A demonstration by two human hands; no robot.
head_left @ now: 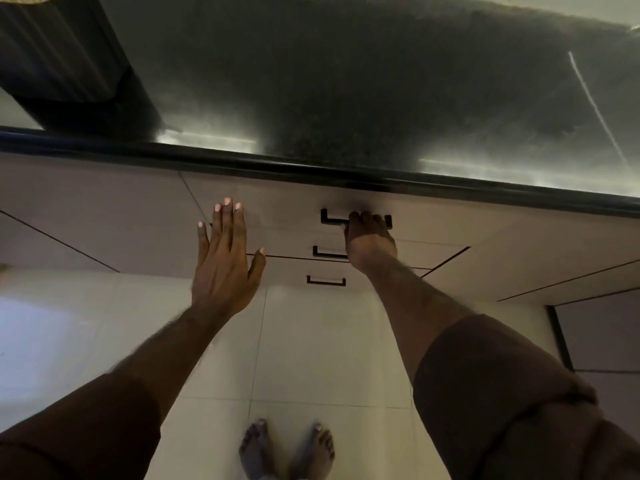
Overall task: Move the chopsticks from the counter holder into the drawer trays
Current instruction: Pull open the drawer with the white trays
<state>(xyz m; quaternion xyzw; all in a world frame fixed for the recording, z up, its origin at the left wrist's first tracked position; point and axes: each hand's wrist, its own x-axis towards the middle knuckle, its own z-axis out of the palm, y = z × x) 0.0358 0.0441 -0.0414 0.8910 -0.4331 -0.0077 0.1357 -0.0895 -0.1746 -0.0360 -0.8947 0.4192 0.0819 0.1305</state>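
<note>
My right hand point(370, 239) grips the black handle point(329, 219) of the top drawer point(287, 220), which sits flush under the counter edge. My left hand point(225, 258) is flat, fingers straight and spread, over the drawer front to the left of the handle; I cannot tell whether it touches the panel. Two more drawers with black handles, the middle one point(327, 252) and the lowest point(325, 281), lie below. No chopsticks, holder or trays show in this view.
The dark glossy countertop point(346, 98) fills the top of the view, its black edge point(207, 155) overhanging the pale cabinet fronts. A dark ribbed object point(52, 57) stands at the far left. My bare feet point(287, 448) are on the light tiled floor.
</note>
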